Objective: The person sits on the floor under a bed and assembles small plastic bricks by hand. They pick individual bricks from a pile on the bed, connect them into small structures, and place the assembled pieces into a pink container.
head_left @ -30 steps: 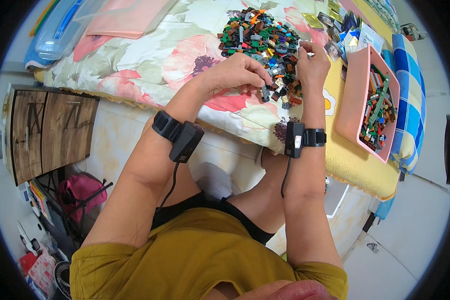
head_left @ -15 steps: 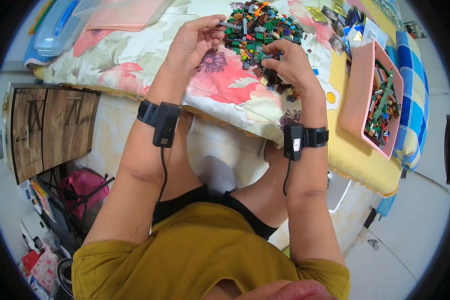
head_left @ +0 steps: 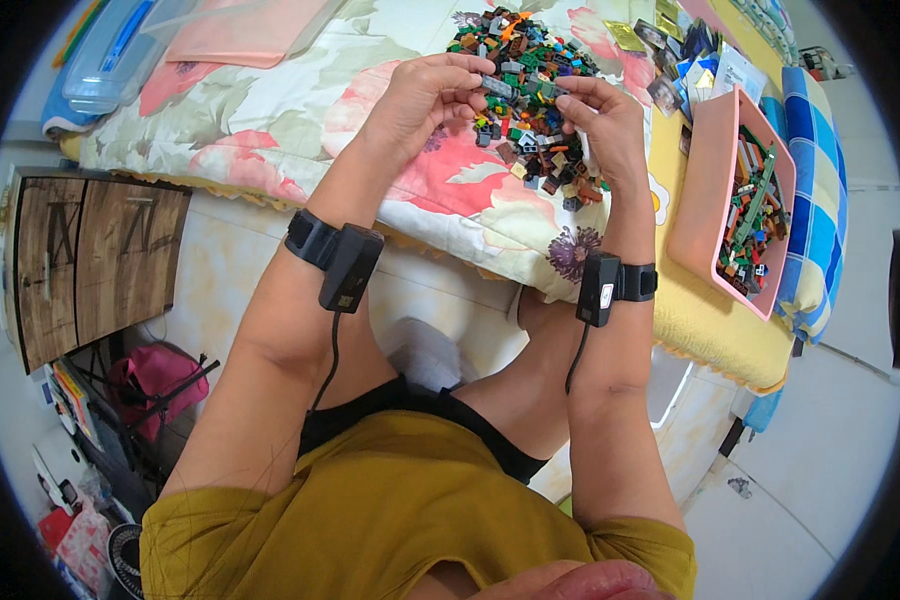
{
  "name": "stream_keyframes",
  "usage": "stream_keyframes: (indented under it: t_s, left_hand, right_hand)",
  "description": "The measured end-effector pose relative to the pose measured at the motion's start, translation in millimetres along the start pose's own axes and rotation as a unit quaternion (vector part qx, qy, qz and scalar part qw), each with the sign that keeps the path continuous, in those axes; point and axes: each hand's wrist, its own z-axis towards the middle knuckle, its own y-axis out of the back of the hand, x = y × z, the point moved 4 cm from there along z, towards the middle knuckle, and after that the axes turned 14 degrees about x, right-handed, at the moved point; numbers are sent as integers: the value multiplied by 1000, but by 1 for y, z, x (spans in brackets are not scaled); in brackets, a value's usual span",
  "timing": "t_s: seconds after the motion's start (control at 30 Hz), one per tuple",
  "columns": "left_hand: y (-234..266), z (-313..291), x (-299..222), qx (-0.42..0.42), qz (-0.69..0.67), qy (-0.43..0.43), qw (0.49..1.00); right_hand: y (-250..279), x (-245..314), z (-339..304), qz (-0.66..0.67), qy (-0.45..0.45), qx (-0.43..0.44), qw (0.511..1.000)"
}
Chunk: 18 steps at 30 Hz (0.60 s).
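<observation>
A heap of small multicoloured toy bricks (head_left: 535, 145) lies on the floral bed cover (head_left: 450, 185). Over its left side, my left hand (head_left: 430, 100) pinches a long grey toy brick (head_left: 498, 88) between thumb and index finger, with the other fingers curled. My right hand (head_left: 608, 125) is above the heap's right side, thumb and index finger drawn together close to the grey brick's right end. Whatever those right fingertips hold, if anything, is too small to make out against the bricks behind. Both wrists wear a black strapped device.
On the right stands a pink bin (head_left: 700, 190) holding more bricks, beside a blue checked pillow (head_left: 810, 190). Cards and foil packets (head_left: 685, 65) lie behind it. Clear and pink plastic containers (head_left: 110, 65) sit at the far left. A wooden cabinet (head_left: 100, 260) stands left of the bed.
My left hand has moved right, bringing the grey brick over the heap. My right hand has shifted slightly right, and both hands are closer together at the fingertips.
</observation>
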Motion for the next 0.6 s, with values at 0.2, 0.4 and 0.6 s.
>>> stream_keyframes:
  t_s: [0.2, 0.4, 0.6]
  left_hand:
    - [-13, 12, 9, 2, -23, -34, 999]
    - [-24, 17, 13, 14, -20, -35, 999]
    - [-27, 21, 14, 18, -21, -62, 998]
  right_hand:
    - [-2, 10, -6, 59, 36, -57, 996]
    - [-12, 11, -8, 141, 78, -49, 986]
    - [-12, 12, -12, 108, 55, -31, 992]
